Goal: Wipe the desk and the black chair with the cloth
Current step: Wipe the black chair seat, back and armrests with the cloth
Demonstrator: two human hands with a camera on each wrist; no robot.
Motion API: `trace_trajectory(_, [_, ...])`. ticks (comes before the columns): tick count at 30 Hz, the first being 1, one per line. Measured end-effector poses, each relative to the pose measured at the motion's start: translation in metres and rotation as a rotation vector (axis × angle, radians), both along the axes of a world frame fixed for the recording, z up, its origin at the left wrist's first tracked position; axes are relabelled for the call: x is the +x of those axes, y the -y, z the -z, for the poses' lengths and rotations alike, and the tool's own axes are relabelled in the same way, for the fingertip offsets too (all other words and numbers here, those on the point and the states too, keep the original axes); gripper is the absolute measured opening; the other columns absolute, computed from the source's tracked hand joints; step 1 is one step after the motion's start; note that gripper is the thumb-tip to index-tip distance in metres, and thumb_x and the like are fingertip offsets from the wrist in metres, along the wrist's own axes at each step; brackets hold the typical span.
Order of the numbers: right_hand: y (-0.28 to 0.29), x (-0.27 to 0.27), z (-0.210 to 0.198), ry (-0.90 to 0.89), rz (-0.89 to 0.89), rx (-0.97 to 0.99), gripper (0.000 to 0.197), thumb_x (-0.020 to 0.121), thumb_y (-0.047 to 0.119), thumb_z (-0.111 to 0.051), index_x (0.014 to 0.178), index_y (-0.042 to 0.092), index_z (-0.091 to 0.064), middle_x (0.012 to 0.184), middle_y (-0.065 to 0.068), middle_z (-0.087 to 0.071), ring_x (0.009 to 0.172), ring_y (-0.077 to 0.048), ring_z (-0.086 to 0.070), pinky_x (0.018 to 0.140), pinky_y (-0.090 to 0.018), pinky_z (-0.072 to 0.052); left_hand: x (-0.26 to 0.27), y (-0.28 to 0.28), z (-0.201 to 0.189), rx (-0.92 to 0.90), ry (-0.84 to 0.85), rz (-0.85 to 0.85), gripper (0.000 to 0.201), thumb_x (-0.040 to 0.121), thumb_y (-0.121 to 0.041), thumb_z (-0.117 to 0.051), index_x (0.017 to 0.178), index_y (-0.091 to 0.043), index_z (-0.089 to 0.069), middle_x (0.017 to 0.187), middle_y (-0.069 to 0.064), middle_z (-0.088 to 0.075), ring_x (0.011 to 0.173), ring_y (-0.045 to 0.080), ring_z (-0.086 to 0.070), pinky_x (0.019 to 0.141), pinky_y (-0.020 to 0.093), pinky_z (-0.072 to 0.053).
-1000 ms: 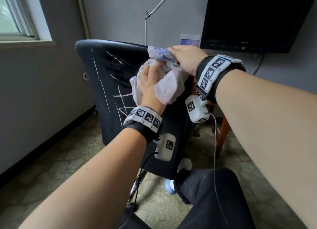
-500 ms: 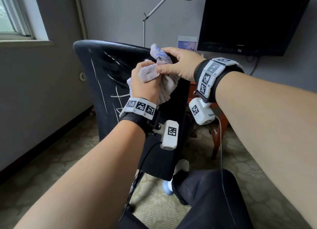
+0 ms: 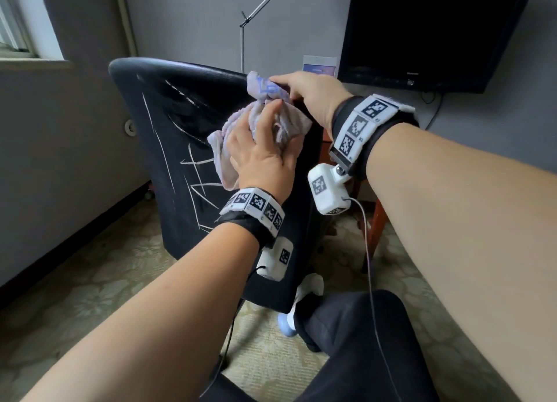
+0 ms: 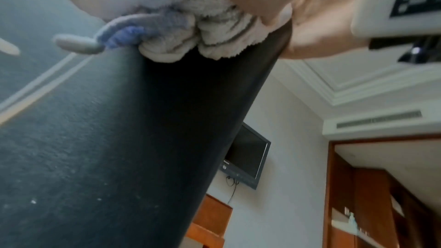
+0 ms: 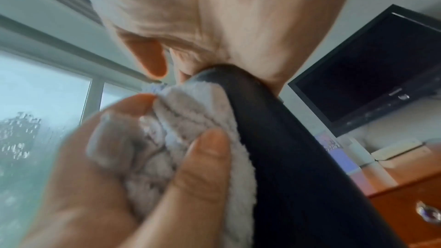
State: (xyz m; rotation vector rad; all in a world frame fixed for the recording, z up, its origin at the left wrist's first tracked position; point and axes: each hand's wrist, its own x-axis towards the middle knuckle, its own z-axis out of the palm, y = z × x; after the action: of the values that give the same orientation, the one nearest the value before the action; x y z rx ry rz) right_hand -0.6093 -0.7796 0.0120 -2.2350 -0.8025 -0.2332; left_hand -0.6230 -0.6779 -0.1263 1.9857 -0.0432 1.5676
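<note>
The black chair [image 3: 168, 148] stands with the scratched back of its backrest toward me. A pale cloth [image 3: 217, 151] with blue stitching lies bunched against the upper right of that backrest. My left hand [image 3: 265, 157] grips the cloth and presses it to the chair; the right wrist view shows its thumb [image 5: 198, 173] and fingers curled into the cloth [image 5: 190, 120]. My right hand [image 3: 307, 91] grips the backrest's top edge [image 5: 286, 139], over the cloth's upper end. In the left wrist view the cloth [image 4: 214, 31] bulges from under the palm onto the chair [image 4: 143, 120].
A black TV [image 3: 437, 30] hangs on the wall behind the chair, with a floor lamp [image 3: 242, 39] beside it. An orange wooden desk leg [image 3: 376, 220] stands right of the chair. My knee [image 3: 346, 326] is below, over patterned carpet. A window [image 3: 18, 18] is far left.
My left hand bunched the cloth up toward the top edge, then slid back down a little on the backrest. My right hand stayed on the top edge.
</note>
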Motion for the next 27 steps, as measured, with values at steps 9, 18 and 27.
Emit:
trace_trajectory(9, [0.01, 0.036, 0.023, 0.317, 0.343, 0.047, 0.058, 0.105, 0.056, -0.033, 0.064, 0.016, -0.042, 0.063, -0.001, -0.048, 0.077, -0.029, -0.05, 0.066, -0.031, -0.031, 0.028, -0.027, 0.007, -0.011, -0.098, -0.03, 0.04, 0.088, -0.046, -0.07, 0.125, -0.036, -0.058, 0.132, -0.004, -0.057, 0.125, 0.026, -0.051, 0.109, 0.042, -0.037])
trace_trajectory(18, [0.011, 0.055, 0.028, 0.397, 0.482, 0.137, 0.057, 0.105, 0.05, -0.032, 0.067, 0.009, -0.042, 0.061, -0.003, -0.046, 0.073, -0.03, -0.047, 0.064, -0.032, -0.028, 0.038, -0.157, -0.033, -0.481, -0.017, -0.238, 0.042, 0.091, -0.057, -0.051, 0.131, -0.044, -0.048, 0.116, -0.008, -0.061, 0.103, 0.026, -0.067, 0.09, 0.033, -0.05])
trace_trajectory(27, [-0.006, 0.06, 0.022, 0.289, 0.398, 0.182, 0.053, 0.105, 0.049, -0.033, 0.088, 0.014, -0.069, 0.085, 0.0, -0.067, 0.091, -0.025, -0.059, 0.075, -0.033, -0.041, 0.047, -0.147, -0.055, -0.601, -0.136, -0.198, 0.06, 0.095, -0.062, -0.046, 0.151, -0.042, -0.035, 0.137, 0.001, -0.052, 0.121, 0.033, -0.056, 0.11, 0.044, -0.037])
